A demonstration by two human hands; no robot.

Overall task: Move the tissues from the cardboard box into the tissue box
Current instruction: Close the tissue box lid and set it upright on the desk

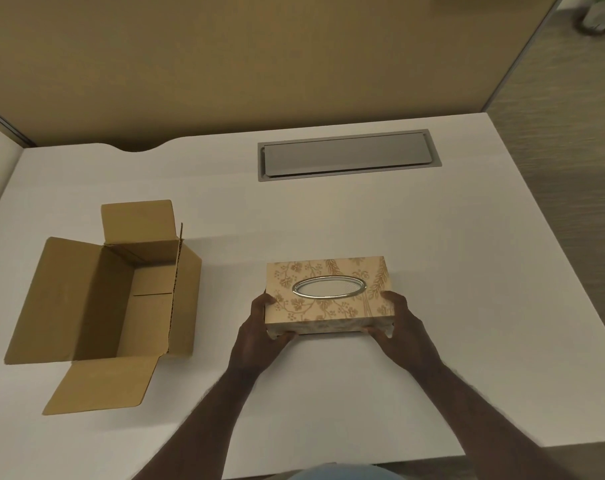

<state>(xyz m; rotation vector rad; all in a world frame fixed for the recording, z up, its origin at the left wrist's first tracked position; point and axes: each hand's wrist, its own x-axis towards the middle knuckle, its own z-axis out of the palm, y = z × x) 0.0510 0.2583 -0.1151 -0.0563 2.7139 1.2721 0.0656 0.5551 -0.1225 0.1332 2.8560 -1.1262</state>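
White counter (432, 271), grey cable hatch (346, 155) far, tan partition (225, 64) behind. Left hand (259, 336) and right hand (403, 332), each grip clamping tissue box (328, 296) ends. Open cardboard box (86, 299) left; no tissues visible inside.

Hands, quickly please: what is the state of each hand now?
Left hand: closed on the left end of the tissue box.
Right hand: closed on the right end of the same box.
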